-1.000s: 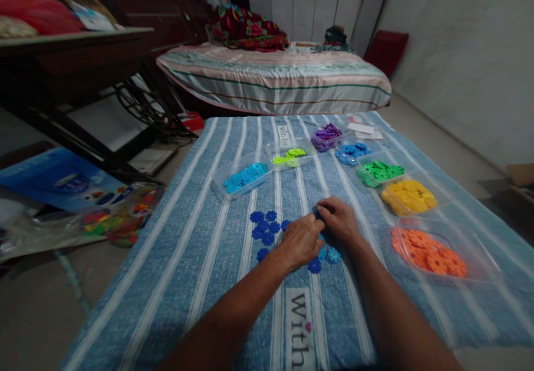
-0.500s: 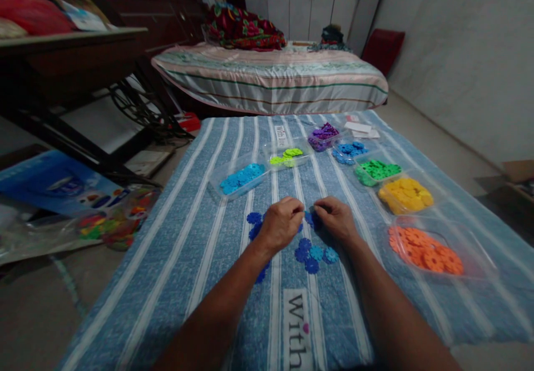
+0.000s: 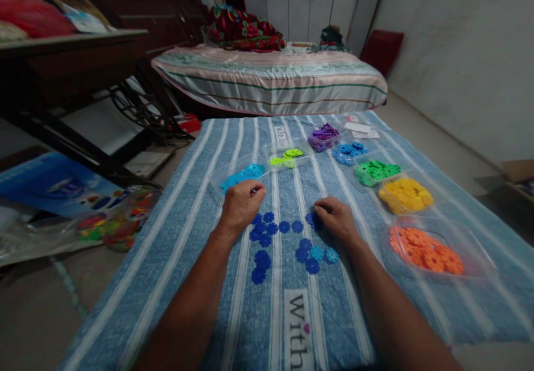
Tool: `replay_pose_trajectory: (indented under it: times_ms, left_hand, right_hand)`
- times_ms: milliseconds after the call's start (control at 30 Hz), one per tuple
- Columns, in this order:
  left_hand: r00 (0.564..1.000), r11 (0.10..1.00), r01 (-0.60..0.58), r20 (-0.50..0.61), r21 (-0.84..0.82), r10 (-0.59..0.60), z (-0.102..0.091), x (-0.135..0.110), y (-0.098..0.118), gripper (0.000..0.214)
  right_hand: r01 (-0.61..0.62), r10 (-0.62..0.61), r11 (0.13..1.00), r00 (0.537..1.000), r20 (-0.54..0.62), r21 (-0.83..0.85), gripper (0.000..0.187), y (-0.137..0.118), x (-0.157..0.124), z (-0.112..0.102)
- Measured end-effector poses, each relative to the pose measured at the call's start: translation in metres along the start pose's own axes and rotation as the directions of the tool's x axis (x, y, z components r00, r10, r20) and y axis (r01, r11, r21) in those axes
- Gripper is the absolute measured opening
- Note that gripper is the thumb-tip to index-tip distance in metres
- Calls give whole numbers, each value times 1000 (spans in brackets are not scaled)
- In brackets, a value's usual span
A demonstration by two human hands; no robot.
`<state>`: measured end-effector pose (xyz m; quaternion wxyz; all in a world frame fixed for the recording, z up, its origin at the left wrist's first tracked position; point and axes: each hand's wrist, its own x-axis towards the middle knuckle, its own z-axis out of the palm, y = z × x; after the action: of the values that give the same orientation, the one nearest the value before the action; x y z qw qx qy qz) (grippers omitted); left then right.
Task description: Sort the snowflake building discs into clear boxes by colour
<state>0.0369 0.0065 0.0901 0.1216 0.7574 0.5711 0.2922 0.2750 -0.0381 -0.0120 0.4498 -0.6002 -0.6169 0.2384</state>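
Note:
My left hand is closed in a pinch at the near edge of the clear box of light blue snowflake discs. A small bit shows between its fingertips, too little to make out. Below it, several dark blue snowflake discs lie loose on the striped cloth, with two single ones toward the middle. My right hand is closed, its fingers curled over dark blue discs that partly hide under them. Nearer me lies a cluster of dark blue discs with two light blue discs.
Clear boxes hold yellow-green, purple, blue, green, yellow and orange discs. White papers lie at the far right. A bed stands beyond; a sewing-machine table is at left.
My left hand has moved left and away from my right hand, toward the light blue discs' box, uncovering dark blue discs on the cloth. The right hand stays in place.

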Motion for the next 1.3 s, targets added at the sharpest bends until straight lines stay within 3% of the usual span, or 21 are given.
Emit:
replay_pose_trajectory:
  times_ms: [100, 233, 333, 500, 767, 1300]
  left_hand:
    - [979, 993, -83, 180, -87, 98, 16, -18, 18, 11]
    - [883, 967, -197, 399, -162, 247, 37, -38, 42, 13]
    - [821, 948, -269, 475, -169, 318, 51, -50, 51, 11]
    - [741, 902, -383, 516, -200, 430, 62, -59, 50, 22]
    - [647, 904, -380, 642, -197, 412, 54, -53, 47, 14]
    - [583, 898, -371, 695, -234, 422, 45, -49, 42, 15]
  right_hand:
    - [5, -5, 1000, 1000, 0, -5, 16, 0, 0, 0]
    - [0, 0, 1000, 1000, -1, -8, 17, 0, 0, 0]
    - [0, 0, 1000, 1000, -12, -1, 17, 1, 0, 1]
    - [-4, 3, 1000, 1000, -10, -14, 16, 1, 0, 1]
    - [12, -12, 999, 1000, -7, -33, 16, 0, 1, -1]
    - [1, -1, 1000, 1000, -14, -8, 17, -1, 0, -1]
